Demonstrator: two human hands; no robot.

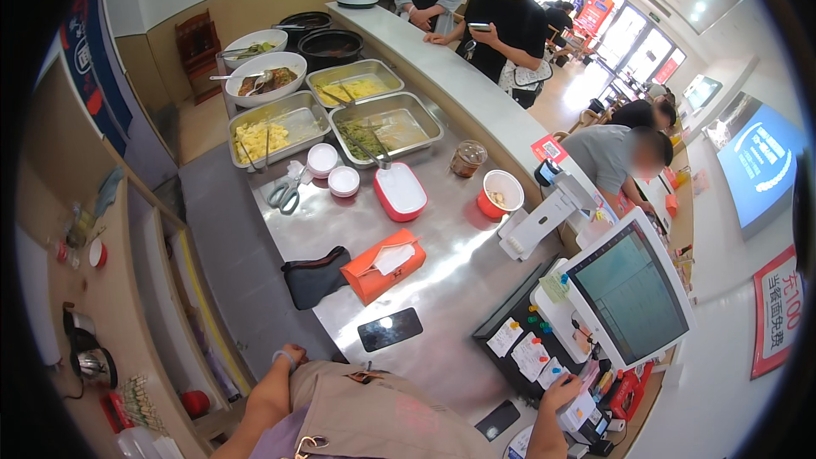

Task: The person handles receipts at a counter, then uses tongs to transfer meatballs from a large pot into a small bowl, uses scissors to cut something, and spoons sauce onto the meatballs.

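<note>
My left hand [292, 356], with a pale band at its wrist, is at the near edge of the steel counter [440, 312], beside my beige apron [382, 405]. Its fingers look bent, and their tips are hard to make out. My right hand [562, 390] is by a small white receipt printer [579, 409] and the black cash drawer [510, 363], which has paper slips [530, 357] and coloured pushpins on it. Whether that hand grips anything is unclear. A white touchscreen till [631, 293] stands beyond it. Two dark smartphones [390, 329] [497, 421] lie near me.
On the counter are an orange tissue pack [386, 268], a black pouch [315, 277], scissors [284, 196], a red-and-white tub [400, 192] and a red paper bowl [492, 204]. Steel food trays [280, 131] with tongs stand farther back. Two people [503, 25] are behind the white ledge [446, 70].
</note>
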